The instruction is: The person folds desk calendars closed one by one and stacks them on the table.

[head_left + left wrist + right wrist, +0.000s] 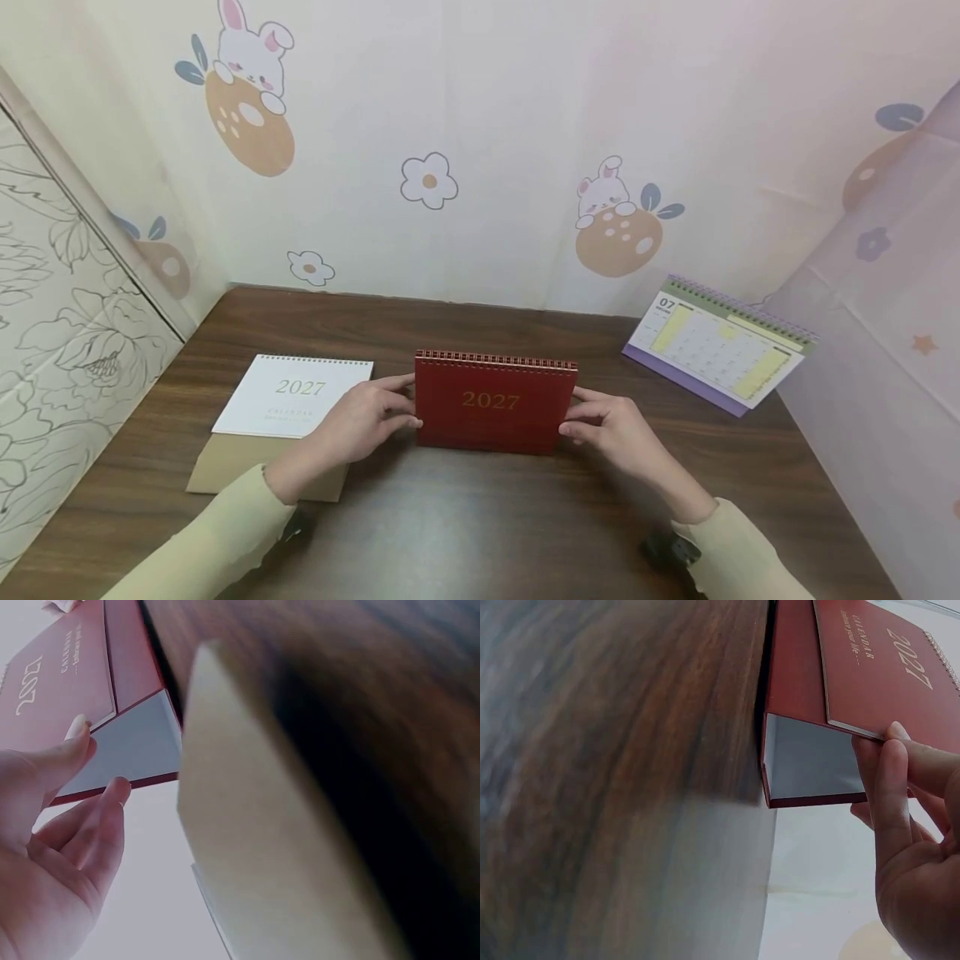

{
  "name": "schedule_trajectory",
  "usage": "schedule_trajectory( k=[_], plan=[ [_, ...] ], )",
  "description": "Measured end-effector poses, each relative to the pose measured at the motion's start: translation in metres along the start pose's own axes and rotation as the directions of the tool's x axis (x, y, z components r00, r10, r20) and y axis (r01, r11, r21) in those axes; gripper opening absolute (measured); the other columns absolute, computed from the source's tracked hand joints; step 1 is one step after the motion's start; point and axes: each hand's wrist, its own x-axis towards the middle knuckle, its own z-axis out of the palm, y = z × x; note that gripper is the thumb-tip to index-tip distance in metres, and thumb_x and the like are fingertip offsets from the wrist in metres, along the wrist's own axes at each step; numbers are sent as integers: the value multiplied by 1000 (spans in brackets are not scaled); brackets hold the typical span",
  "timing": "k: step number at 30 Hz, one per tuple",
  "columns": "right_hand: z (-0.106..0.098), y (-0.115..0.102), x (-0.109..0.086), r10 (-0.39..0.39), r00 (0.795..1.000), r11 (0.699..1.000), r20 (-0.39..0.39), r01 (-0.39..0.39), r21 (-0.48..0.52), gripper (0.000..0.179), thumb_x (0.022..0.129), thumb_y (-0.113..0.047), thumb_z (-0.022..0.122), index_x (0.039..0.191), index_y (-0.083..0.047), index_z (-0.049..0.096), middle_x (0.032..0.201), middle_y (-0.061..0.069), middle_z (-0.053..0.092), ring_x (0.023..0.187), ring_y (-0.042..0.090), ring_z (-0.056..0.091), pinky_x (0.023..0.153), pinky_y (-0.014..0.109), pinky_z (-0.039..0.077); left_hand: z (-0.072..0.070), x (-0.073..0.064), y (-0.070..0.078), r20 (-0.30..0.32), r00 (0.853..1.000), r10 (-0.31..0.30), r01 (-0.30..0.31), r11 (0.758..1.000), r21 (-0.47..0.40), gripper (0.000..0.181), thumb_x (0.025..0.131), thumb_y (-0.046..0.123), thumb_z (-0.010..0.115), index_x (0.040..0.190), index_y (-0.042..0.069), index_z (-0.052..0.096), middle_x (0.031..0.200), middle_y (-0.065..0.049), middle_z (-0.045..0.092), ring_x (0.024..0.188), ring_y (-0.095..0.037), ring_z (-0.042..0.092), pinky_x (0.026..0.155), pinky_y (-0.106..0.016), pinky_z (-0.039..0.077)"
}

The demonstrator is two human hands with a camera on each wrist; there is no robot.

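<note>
A red desk calendar (pixel 491 408) marked 2027 stands upright like a tent near the middle of the table, its spiral binding along the top. My left hand (pixel 375 421) grips its left edge, the thumb on the front cover and the other fingers behind, as the left wrist view shows on the calendar (pixel 71 682). At the opposite edge my right hand (pixel 611 429) pinches the calendar (pixel 799 667) between thumb and fingers. Through the open side, its pale inner face shows in both wrist views.
A white 2027 calendar (pixel 262 396) on a tan stand (pixel 232 462) is at the left, partly behind my left forearm. To the back right stands a purple-based calendar (pixel 720 346) showing month 07. A patterned wall covering (pixel 510 233) rises behind the wooden table (pixel 465 533).
</note>
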Motion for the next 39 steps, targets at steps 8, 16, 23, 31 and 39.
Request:
schedule_trajectory(
  k=[8,16,23,31,39],
  plan=[
    [-1,-8,-2,11,999,1000,-42,-12,-15,13,82,-6,82,89,-16,80,131,20,62,117,33,61,65,29,57,-6,1,6,-22,1000,-9,7,998,-64,10,81,11,83,90,17,81,133,-11,63,113,-20,65,92,-39,52],
    [-5,-22,-8,-4,997,999,-77,0,-53,13,82,-8,82,90,-19,80,123,12,68,122,28,59,78,26,54,-16,-1,13,-47,999,-26,21,993,-115,12,80,10,84,89,17,82,127,-10,66,116,-23,64,91,-42,52],
    [-8,-36,-13,36,998,999,-57,-34,31,14,83,-9,81,95,-16,80,126,13,66,116,26,63,68,28,57,-24,-5,19,5,993,-117,116,980,-162,1,84,16,81,85,16,81,125,-11,67,116,-27,63,85,-40,53],
    [-3,-37,-11,65,995,995,-74,-59,82,11,83,-6,80,92,-11,78,109,9,72,76,16,70,66,29,57,-25,-6,20,22,989,-149,150,964,-220,5,87,17,78,82,16,78,112,-2,69,96,-18,66,69,-31,52],
    [1,-32,-9,86,993,996,-79,-83,41,9,86,-8,78,94,-10,76,90,1,73,69,14,67,61,29,55,-18,-4,15,13,985,-173,172,960,-219,4,86,17,80,85,14,78,105,3,70,96,-16,65,78,-38,51]
  ],
)
